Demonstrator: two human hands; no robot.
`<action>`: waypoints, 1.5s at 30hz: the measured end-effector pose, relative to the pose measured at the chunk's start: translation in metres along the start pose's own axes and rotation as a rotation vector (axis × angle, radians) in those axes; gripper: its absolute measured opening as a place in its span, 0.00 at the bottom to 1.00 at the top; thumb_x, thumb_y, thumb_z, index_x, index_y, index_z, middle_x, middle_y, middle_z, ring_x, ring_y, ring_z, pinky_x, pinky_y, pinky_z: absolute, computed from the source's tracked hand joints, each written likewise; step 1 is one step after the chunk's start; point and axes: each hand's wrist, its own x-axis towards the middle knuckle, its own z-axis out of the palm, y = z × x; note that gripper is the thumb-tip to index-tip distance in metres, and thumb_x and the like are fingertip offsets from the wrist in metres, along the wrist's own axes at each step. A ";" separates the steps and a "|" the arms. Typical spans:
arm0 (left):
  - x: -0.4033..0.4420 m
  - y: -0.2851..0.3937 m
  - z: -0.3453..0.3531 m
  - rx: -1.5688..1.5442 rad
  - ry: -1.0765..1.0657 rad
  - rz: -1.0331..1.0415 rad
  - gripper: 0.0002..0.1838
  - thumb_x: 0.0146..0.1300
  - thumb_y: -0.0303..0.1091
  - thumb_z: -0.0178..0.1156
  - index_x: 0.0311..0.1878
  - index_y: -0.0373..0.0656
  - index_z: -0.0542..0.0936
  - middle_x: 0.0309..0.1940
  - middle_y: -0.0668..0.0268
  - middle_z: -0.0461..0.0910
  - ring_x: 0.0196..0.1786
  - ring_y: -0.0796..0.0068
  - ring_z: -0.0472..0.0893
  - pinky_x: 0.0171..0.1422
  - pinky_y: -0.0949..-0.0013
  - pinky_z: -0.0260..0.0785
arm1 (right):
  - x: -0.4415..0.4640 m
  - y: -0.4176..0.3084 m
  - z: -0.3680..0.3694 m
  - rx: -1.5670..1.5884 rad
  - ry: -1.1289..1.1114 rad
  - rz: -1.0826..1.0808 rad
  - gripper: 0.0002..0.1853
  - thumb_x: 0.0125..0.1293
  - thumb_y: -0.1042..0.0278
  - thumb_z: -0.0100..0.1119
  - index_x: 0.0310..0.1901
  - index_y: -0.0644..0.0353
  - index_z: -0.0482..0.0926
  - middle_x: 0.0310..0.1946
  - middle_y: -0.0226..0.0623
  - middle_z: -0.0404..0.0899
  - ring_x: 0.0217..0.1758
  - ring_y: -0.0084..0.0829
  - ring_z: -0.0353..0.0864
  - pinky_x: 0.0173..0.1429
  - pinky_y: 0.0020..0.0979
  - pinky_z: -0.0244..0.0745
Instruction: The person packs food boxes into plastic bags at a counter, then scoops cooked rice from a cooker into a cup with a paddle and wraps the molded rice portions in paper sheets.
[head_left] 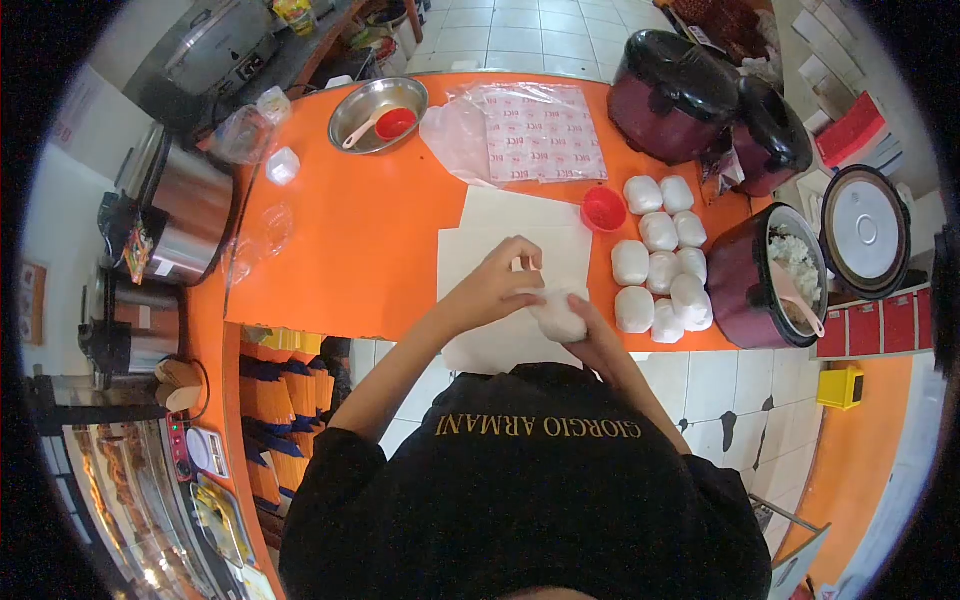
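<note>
A white paper-wrapped packet [560,317] is held just in front of my body, over the near edge of the orange table. My right hand [598,345] is closed around its right side, with the fingers partly hidden. My left hand [503,283] is at the packet's left end, its thumb against the wrapping and its fingers curled above. White paper sheets [470,262] lie stacked beneath the hands. To the right, several similar wrapped packets [630,262] are grouped on the table, some leaning on others. A red cup [603,209] stands beside them, at the sheets' upper right corner.
An open cooker [745,285] holds white rice and a pink paddle [797,298]. Two closed dark cookers [660,115] stand behind it. A metal bowl [350,100] with a red ladle [396,123] and a printed plastic pack [545,135] sit at the far side of the orange table [340,240].
</note>
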 end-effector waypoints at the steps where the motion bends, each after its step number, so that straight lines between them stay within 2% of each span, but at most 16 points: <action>1: 0.000 0.003 -0.001 0.172 0.065 0.103 0.16 0.48 0.23 0.66 0.44 0.43 0.80 0.41 0.64 0.76 0.44 0.64 0.75 0.51 0.64 0.71 | -0.006 -0.006 0.012 0.002 0.001 -0.004 0.33 0.63 0.49 0.58 0.60 0.68 0.64 0.54 0.43 0.72 0.56 0.35 0.74 0.60 0.37 0.71; 6: -0.012 0.007 0.042 0.387 0.373 0.176 0.23 0.49 0.18 0.61 0.51 0.45 0.80 0.48 0.58 0.74 0.48 0.59 0.76 0.51 0.63 0.71 | -0.008 -0.013 0.039 0.463 0.013 -0.030 0.28 0.67 0.49 0.53 0.63 0.54 0.62 0.56 0.38 0.70 0.59 0.36 0.70 0.66 0.40 0.65; 7: -0.016 0.015 0.056 0.229 0.454 0.023 0.26 0.50 0.17 0.58 0.55 0.43 0.78 0.50 0.55 0.73 0.51 0.55 0.75 0.55 0.61 0.69 | -0.004 -0.012 0.041 0.460 0.011 -0.032 0.28 0.67 0.49 0.53 0.63 0.54 0.62 0.56 0.38 0.70 0.59 0.36 0.70 0.66 0.40 0.65; 9: -0.020 0.021 0.063 0.068 0.531 -0.128 0.29 0.51 0.15 0.54 0.60 0.42 0.75 0.52 0.53 0.72 0.54 0.51 0.74 0.58 0.59 0.68 | 0.004 -0.010 0.041 0.027 0.037 -0.209 0.26 0.67 0.49 0.53 0.63 0.49 0.63 0.53 0.37 0.70 0.57 0.33 0.71 0.61 0.37 0.69; 12: -0.029 0.027 0.068 -0.063 0.501 -0.216 0.32 0.55 0.15 0.47 0.67 0.39 0.65 0.57 0.50 0.71 0.61 0.50 0.71 0.67 0.58 0.61 | 0.016 -0.012 0.041 -0.112 0.133 -0.284 0.24 0.68 0.49 0.53 0.60 0.50 0.64 0.49 0.39 0.71 0.54 0.35 0.72 0.58 0.38 0.71; 14: -0.034 0.028 0.072 -0.511 0.494 -0.347 0.35 0.61 0.18 0.44 0.73 0.40 0.51 0.63 0.51 0.65 0.66 0.55 0.67 0.73 0.58 0.52 | 0.029 -0.010 0.025 -0.316 0.196 -0.281 0.25 0.68 0.47 0.52 0.60 0.51 0.64 0.50 0.41 0.71 0.53 0.36 0.73 0.58 0.37 0.72; 17: -0.046 0.009 0.085 -0.680 0.458 -0.314 0.37 0.64 0.21 0.45 0.75 0.42 0.42 0.66 0.51 0.60 0.68 0.59 0.64 0.74 0.58 0.50 | 0.040 -0.019 0.011 -0.561 0.270 -0.114 0.28 0.69 0.42 0.48 0.60 0.54 0.63 0.51 0.43 0.71 0.52 0.38 0.75 0.56 0.37 0.73; 18: -0.048 0.003 0.086 -0.674 0.456 -0.309 0.37 0.64 0.21 0.45 0.75 0.42 0.42 0.66 0.51 0.60 0.68 0.59 0.64 0.74 0.58 0.50 | 0.043 -0.021 0.009 -0.596 0.288 0.056 0.29 0.69 0.40 0.46 0.60 0.56 0.63 0.51 0.45 0.71 0.52 0.39 0.75 0.54 0.37 0.74; 20: -0.050 -0.012 0.089 -0.935 0.486 -0.494 0.40 0.65 0.32 0.52 0.74 0.50 0.42 0.68 0.54 0.58 0.69 0.57 0.61 0.73 0.59 0.50 | 0.051 -0.011 0.000 -0.613 0.303 0.002 0.31 0.69 0.39 0.45 0.60 0.57 0.63 0.50 0.47 0.73 0.50 0.40 0.77 0.52 0.38 0.74; 24: -0.049 -0.031 0.092 -1.297 0.486 -0.600 0.39 0.66 0.33 0.52 0.75 0.54 0.41 0.66 0.51 0.59 0.69 0.56 0.62 0.72 0.61 0.53 | 0.074 -0.001 -0.047 -0.925 0.317 -0.137 0.32 0.69 0.38 0.44 0.59 0.62 0.65 0.46 0.54 0.77 0.48 0.44 0.79 0.48 0.42 0.74; 29: -0.065 -0.099 0.092 0.181 0.040 -0.470 0.32 0.65 0.24 0.47 0.72 0.44 0.52 0.52 0.49 0.63 0.52 0.58 0.70 0.62 0.60 0.64 | 0.074 0.003 -0.056 -1.250 0.467 -0.243 0.28 0.71 0.44 0.42 0.57 0.62 0.68 0.46 0.60 0.76 0.51 0.51 0.77 0.51 0.44 0.72; 31: -0.058 -0.101 0.080 0.094 0.048 -0.511 0.31 0.64 0.23 0.47 0.71 0.42 0.55 0.50 0.50 0.63 0.50 0.58 0.70 0.61 0.59 0.64 | 0.067 0.000 -0.045 -1.312 0.510 -0.202 0.25 0.71 0.47 0.43 0.57 0.62 0.69 0.48 0.62 0.74 0.53 0.54 0.75 0.51 0.46 0.71; 33: -0.043 -0.105 0.064 0.124 0.052 -0.514 0.30 0.63 0.27 0.51 0.69 0.41 0.58 0.52 0.48 0.61 0.53 0.51 0.68 0.61 0.55 0.64 | 0.061 0.000 -0.039 -1.776 0.667 -0.498 0.24 0.69 0.54 0.47 0.60 0.61 0.67 0.51 0.60 0.71 0.53 0.57 0.72 0.52 0.50 0.70; 37: 0.010 -0.096 0.050 0.372 0.039 -0.537 0.34 0.61 0.31 0.56 0.71 0.51 0.58 0.56 0.45 0.60 0.57 0.45 0.67 0.61 0.49 0.65 | 0.053 0.006 -0.028 -1.850 0.700 -0.502 0.26 0.66 0.56 0.51 0.61 0.62 0.64 0.52 0.57 0.67 0.54 0.57 0.70 0.52 0.51 0.71; 42: 0.112 -0.115 0.071 0.636 -0.027 -0.169 0.44 0.55 0.37 0.65 0.73 0.60 0.53 0.65 0.39 0.55 0.67 0.39 0.60 0.68 0.45 0.57 | 0.074 0.015 -0.026 -1.712 0.548 -0.375 0.40 0.56 0.55 0.62 0.66 0.63 0.56 0.57 0.56 0.63 0.57 0.54 0.68 0.53 0.51 0.72; 45: 0.140 -0.142 0.087 0.692 -0.049 -0.147 0.30 0.53 0.36 0.66 0.61 0.54 0.70 0.61 0.46 0.64 0.62 0.44 0.67 0.63 0.44 0.62 | 0.072 0.006 -0.008 -1.787 0.506 -0.264 0.44 0.51 0.58 0.66 0.66 0.65 0.54 0.58 0.59 0.59 0.57 0.56 0.66 0.52 0.49 0.74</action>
